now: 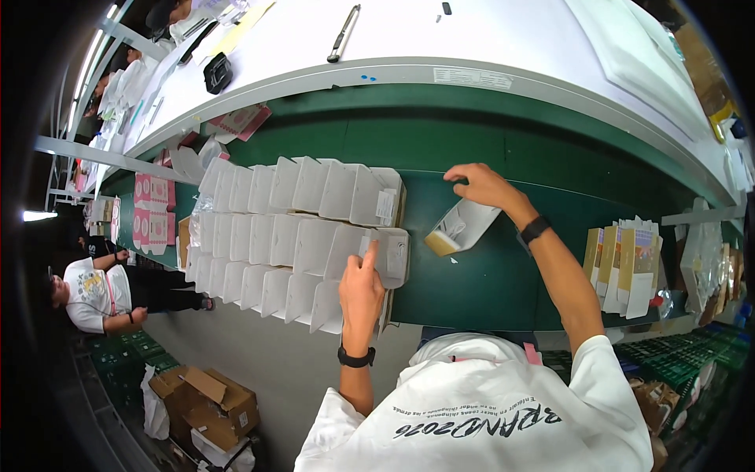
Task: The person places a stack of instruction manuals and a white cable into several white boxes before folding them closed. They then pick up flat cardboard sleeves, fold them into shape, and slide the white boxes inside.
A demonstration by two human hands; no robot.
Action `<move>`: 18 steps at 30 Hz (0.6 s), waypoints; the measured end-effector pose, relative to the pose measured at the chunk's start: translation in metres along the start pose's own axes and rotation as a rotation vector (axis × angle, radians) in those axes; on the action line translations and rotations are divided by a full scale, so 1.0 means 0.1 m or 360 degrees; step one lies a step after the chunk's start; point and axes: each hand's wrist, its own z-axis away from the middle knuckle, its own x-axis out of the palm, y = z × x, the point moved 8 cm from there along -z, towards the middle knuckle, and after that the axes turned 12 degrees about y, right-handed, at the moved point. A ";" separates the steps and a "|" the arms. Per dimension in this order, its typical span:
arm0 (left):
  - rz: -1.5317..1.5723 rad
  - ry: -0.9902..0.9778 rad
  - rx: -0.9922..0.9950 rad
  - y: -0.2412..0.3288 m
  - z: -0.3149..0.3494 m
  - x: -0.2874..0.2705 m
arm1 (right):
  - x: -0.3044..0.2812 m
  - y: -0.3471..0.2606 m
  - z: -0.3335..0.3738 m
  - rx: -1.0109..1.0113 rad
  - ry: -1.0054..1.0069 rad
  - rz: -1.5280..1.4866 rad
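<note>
My left hand (362,288) is over the near right end of several rows of open white boxes (311,245). Its fingers are curled, with the index fingertip by a small pale piece (368,241) at a box's mouth; whether they grip that piece is hard to see. On the right, my right hand (486,187) hovers over the far rim of a single open box (474,223), white inside with a gold side. Its fingers are bent but apart, and nothing shows in them. Clear plastic or a pale insert (451,227) lies inside this box.
Gold and white cartons (625,263) stand at the right of the green table (503,291). Beyond rises a white bench with a pen-like cutter (344,34). Pink cartons (153,208) are at the left, near another person (102,291). A brown cardboard box (212,401) sits below.
</note>
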 end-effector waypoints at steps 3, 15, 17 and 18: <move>0.0205 -0.0113 -0.0054 -0.04 0.09 0.14 | -0.29 -0.59 0.18 -0.0115 0.0214 0.0383; -0.0152 0.0003 0.0652 0.54 0.06 0.01 | 0.41 -1.05 1.16 -0.0692 -0.0183 0.1106; -0.0206 0.0096 0.0793 0.61 0.08 -0.02 | 0.44 -0.94 1.03 -0.0771 -0.0246 0.0933; -0.0210 0.0102 0.0793 0.61 0.11 0.01 | 0.45 -0.93 0.98 -0.0814 -0.0278 0.0849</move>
